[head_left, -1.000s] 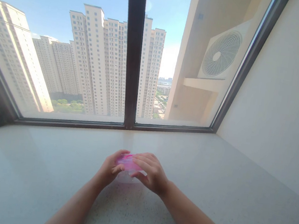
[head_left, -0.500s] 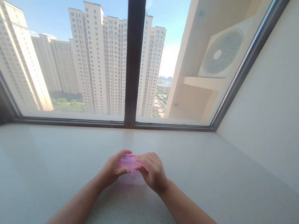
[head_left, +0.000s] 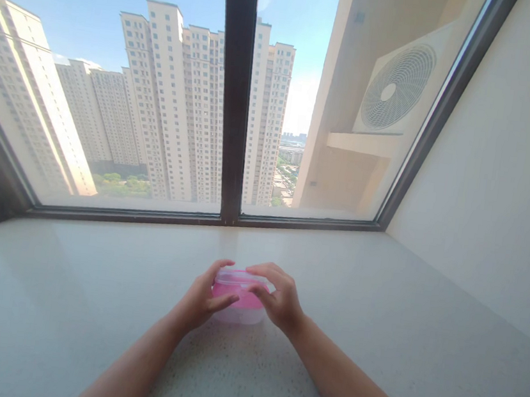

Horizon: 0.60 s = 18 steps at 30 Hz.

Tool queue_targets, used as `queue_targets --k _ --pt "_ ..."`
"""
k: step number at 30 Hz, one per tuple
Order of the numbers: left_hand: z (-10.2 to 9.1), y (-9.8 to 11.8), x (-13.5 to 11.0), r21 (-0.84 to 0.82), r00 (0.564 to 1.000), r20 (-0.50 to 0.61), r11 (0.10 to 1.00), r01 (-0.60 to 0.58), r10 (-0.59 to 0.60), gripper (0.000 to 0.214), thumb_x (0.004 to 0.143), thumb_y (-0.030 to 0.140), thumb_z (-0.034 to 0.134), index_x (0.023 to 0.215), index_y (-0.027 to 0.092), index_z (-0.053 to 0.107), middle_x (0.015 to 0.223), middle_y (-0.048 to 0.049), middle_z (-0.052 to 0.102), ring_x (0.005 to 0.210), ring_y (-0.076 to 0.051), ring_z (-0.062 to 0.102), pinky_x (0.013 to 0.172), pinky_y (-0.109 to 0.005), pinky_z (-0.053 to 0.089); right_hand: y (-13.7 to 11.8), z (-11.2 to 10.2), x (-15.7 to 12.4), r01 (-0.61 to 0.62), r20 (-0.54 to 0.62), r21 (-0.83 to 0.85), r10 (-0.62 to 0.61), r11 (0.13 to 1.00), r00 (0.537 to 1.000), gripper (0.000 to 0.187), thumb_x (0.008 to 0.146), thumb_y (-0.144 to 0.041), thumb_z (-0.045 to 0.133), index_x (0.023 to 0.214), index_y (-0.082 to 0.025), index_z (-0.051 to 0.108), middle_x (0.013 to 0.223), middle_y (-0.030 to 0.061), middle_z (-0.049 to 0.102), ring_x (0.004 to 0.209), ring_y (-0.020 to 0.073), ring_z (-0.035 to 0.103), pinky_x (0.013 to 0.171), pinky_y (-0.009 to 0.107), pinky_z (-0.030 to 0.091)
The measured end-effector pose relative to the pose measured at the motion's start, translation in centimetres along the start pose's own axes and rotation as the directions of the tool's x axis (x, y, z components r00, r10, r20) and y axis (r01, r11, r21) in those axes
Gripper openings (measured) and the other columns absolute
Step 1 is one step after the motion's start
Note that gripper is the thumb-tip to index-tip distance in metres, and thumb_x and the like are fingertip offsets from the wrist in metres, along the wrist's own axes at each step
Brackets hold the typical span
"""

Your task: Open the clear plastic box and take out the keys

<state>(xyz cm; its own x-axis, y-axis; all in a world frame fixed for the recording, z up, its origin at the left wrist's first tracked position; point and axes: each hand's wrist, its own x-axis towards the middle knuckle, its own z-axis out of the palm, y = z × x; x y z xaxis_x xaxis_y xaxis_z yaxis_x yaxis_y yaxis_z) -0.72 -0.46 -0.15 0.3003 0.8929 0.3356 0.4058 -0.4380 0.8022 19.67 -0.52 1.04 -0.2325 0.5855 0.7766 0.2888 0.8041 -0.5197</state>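
Note:
A small plastic box (head_left: 240, 314), pink in its upper part and see-through below, stands upright on the speckled pale sill in the middle of the view. My left hand (head_left: 202, 297) is wrapped round its left side, thumb across the front and fingers at the back edge. On the right side my right hand (head_left: 282, 297) grips the upper rim, its thumb at the front and its fingers over the far edge. The far side of the box and some fingertips are hidden.
The stone sill (head_left: 87, 305) spreads around the box up to the dark window frame (head_left: 239, 92). A white wall (head_left: 499, 176) closes the right side. Beyond the glass are tall buildings (head_left: 161, 95) and an air-conditioner unit (head_left: 397, 89).
My right hand has moved slightly right and up, its fingers now less across the top. More of the box's pink top shows between my hands. The left hand has barely moved.

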Motion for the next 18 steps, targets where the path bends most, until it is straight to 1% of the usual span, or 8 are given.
queue_targets --k 3,5,8,11,15,18 --pt "0.2 0.0 0.0 -0.094 1.000 0.009 0.996 0.008 -0.007 0.092 0.071 0.041 0.070 0.141 0.017 0.017 0.091 -0.0050 0.062 0.078 -0.020 0.061 0.074 -0.034 0.048 0.5 -0.2 0.0 -0.058 -0.067 -0.002 0.058 0.998 0.996 0.031 0.083 -0.044 0.061 0.098 -0.018 0.066 0.093 0.0090 0.069 0.089 0.0223 0.064 0.079 0.035 0.050" --pt "0.3 0.0 0.0 -0.175 0.999 0.031 0.984 0.011 -0.006 0.102 0.070 0.040 0.072 0.144 0.017 0.006 0.094 -0.0057 0.062 0.084 -0.021 0.061 0.082 -0.036 0.047 0.8 -0.1 -0.1 -0.108 -0.116 -0.001 0.107 0.994 0.987 0.028 0.083 -0.042 0.062 0.097 -0.018 0.065 0.094 0.0090 0.069 0.089 0.0220 0.064 0.080 0.034 0.051" --pt "0.4 -0.2 0.0 -0.253 0.998 0.066 0.967 0.006 0.011 0.106 0.070 0.039 0.073 0.145 0.018 0.000 0.099 -0.0068 0.062 0.093 -0.022 0.060 0.090 -0.039 0.043 1.5 0.1 -0.1 -0.173 -0.196 0.061 0.182 0.983 0.964 0.020 0.084 -0.037 0.061 0.090 -0.018 0.060 0.090 0.0079 0.069 0.084 0.0197 0.065 0.077 0.032 0.052" --pt "0.5 -0.4 0.1 -0.266 0.997 0.072 0.964 -0.003 0.023 0.111 0.069 0.040 0.073 0.146 0.019 -0.004 0.097 -0.0057 0.063 0.090 -0.023 0.060 0.088 -0.039 0.043 2.1 0.1 0.0 -0.214 -0.247 0.120 0.238 0.969 0.939 0.018 0.086 -0.035 0.058 0.081 -0.018 0.055 0.083 0.0060 0.068 0.078 0.0177 0.065 0.073 0.030 0.052" --pt "0.7 -0.6 0.1 -0.251 0.998 0.062 0.968 -0.014 0.031 0.115 0.070 0.042 0.073 0.146 0.018 -0.010 0.093 -0.0045 0.062 0.087 -0.022 0.060 0.085 -0.037 0.043 3.1 -0.1 0.0 -0.306 -0.229 0.165 0.338 0.938 0.913 0.020 0.088 -0.035 0.053 0.084 -0.017 0.060 0.077 0.0051 0.068 0.073 0.0178 0.066 0.066 0.028 0.052" --pt "0.7 -0.6 0.1 -0.230 0.998 0.057 0.973 -0.018 0.031 0.115 0.070 0.044 0.071 0.146 0.018 -0.012 0.089 -0.0032 0.062 0.080 -0.020 0.060 0.079 -0.034 0.043 4.0 -0.4 0.0 -0.410 -0.196 0.182 0.442 0.894 0.875 0.023 0.086 -0.037 0.053 0.085 -0.016 0.063 0.074 0.0062 0.069 0.068 0.0187 0.067 0.057 0.026 0.051"
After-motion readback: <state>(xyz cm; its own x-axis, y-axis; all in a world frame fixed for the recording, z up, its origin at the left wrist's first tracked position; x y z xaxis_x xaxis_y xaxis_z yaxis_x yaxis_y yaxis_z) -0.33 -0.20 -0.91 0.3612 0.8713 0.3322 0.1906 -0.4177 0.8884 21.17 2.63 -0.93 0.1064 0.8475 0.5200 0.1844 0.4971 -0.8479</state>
